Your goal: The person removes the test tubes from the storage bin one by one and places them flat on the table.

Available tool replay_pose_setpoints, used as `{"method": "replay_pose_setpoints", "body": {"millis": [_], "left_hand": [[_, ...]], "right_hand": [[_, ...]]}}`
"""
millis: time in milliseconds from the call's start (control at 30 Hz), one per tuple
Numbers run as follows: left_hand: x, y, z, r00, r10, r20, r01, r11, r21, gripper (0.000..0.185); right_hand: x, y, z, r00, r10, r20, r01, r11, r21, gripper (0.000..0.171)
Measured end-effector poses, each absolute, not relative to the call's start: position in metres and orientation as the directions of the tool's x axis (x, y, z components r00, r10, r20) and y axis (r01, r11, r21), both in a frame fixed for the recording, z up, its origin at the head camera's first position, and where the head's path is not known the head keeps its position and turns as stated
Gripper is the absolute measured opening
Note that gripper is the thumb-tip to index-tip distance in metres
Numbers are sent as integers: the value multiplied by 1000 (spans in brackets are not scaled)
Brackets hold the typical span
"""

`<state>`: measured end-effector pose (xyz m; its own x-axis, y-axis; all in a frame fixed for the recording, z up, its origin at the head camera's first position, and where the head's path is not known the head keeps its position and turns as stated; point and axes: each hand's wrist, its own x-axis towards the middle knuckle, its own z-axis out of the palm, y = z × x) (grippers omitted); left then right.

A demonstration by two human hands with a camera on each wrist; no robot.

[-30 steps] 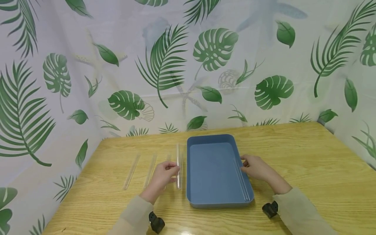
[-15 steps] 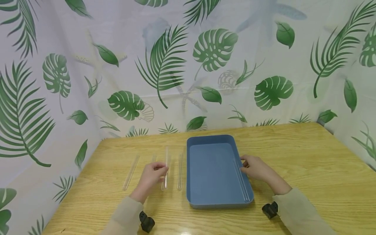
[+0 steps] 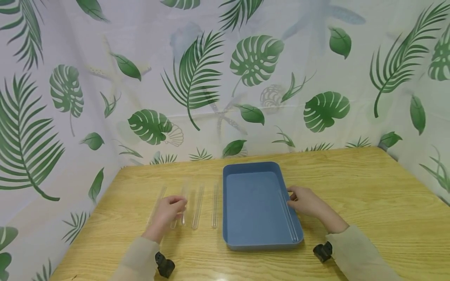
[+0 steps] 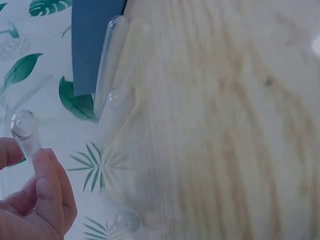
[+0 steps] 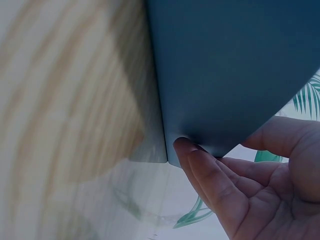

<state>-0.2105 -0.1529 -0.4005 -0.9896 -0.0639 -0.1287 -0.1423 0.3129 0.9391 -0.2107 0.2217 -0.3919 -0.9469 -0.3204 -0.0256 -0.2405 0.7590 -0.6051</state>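
Observation:
My left hand (image 3: 168, 214) pinches a clear test tube (image 3: 183, 219) above the table; its rounded end (image 4: 24, 124) shows in the left wrist view. The hand hovers over the left part of a row of similar tubes. A tube (image 3: 198, 208) and another tube (image 3: 215, 207) lie to its right. A third tube (image 3: 174, 224) and the leftmost tube (image 3: 161, 193) are partly hidden by the hand. At the right, my right hand (image 3: 305, 200) holds the side wall of a blue tray (image 3: 258, 246), fingers against its outside. Inside, along the right wall, lies one tube (image 3: 289, 216).
The wooden table (image 3: 369, 203) runs back to a white leaf-printed cloth (image 3: 207, 136). A black wrist camera (image 3: 164, 265) sits at the left cuff, and another wrist camera (image 3: 322, 252) at the right cuff.
My left hand has moved left with the held test tube, from beside the tray to over the left tubes. The right hand and the tray have stayed in place.

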Motion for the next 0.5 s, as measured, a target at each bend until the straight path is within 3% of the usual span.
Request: {"method": "replay_pose_setpoints", "body": {"millis": [500], "left_hand": [[-213, -191, -396, -978, -163, -128, -179, 353, 919, 33]], "right_hand": [[-211, 222, -393, -948, -317, -31, -235, 761, -605, 42]]}}
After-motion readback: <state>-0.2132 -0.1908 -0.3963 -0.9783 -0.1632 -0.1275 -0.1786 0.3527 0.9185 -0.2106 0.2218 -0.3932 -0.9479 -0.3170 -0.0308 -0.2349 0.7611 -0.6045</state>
